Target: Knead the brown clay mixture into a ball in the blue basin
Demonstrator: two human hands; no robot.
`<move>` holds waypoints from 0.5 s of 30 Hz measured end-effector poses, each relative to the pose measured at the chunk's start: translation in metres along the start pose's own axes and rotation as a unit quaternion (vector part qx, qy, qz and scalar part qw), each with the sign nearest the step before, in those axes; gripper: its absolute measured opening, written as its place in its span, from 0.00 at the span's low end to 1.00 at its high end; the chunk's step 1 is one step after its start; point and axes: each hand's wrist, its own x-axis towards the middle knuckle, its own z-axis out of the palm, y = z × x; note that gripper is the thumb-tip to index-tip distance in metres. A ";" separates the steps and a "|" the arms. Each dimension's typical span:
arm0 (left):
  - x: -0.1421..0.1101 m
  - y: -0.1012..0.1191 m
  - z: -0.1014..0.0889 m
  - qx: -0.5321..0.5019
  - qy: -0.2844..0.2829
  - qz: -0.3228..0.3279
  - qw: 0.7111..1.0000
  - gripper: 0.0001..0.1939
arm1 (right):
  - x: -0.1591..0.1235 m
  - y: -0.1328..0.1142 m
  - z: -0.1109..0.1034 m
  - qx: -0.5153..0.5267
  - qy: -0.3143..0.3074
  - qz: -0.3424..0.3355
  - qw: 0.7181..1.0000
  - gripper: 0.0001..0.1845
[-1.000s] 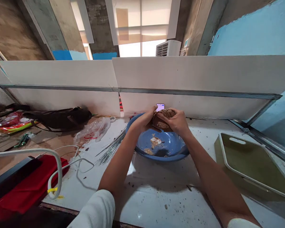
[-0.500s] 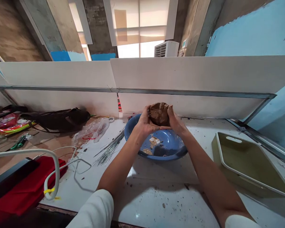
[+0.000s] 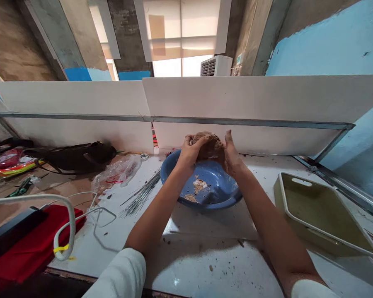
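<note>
A rounded lump of wet brown clay [image 3: 209, 145] is held up over the far part of a blue plastic basin [image 3: 231, 203]. My left hand [image 3: 191, 152] is closed on its left side, fingers bent over the top. On the other side my right hand [image 3: 233, 156] is upright with fingers stretched out, its palm against or very close to the clay. Mud smears cover the fingers. Inside the basin lie a pale, crumbly patch [image 3: 199, 184] and a small heap of light grains [image 3: 191, 198].
An olive-green tub [image 3: 325, 211] with a white rim stands at right. Left of the basin are a bundle of thin wires [image 3: 141, 192], a clear plastic bag [image 3: 118, 169], a black bag [image 3: 77, 155], a white cable [image 3: 71, 223] and red cloth [image 3: 49, 231]. White panels [image 3: 251, 99] rise behind.
My left hand has shifted from cradling the clay to gripping its top left. My right hand's fingers have straightened upward, and the clay has been turned between the hands.
</note>
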 end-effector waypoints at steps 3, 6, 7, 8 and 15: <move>-0.012 -0.015 0.013 0.027 -0.054 0.024 0.998 0.29 | 0.001 -0.006 0.001 0.097 0.039 0.032 0.994 0.49; -0.020 -0.031 0.028 -0.008 -0.032 0.017 0.999 0.28 | 0.000 -0.006 0.005 0.100 0.067 0.014 0.993 0.46; -0.022 -0.034 0.030 -0.041 -0.017 0.006 0.999 0.27 | 0.000 -0.004 0.008 0.079 0.068 -0.003 0.995 0.46; -0.022 -0.033 0.031 -0.076 -0.004 -0.011 0.997 0.26 | -0.002 -0.003 0.012 0.050 0.066 -0.023 0.996 0.46; -0.005 0.003 0.008 -0.192 0.097 -0.104 0.971 0.24 | -0.036 -0.013 0.053 -0.162 0.003 -0.184 0.969 0.50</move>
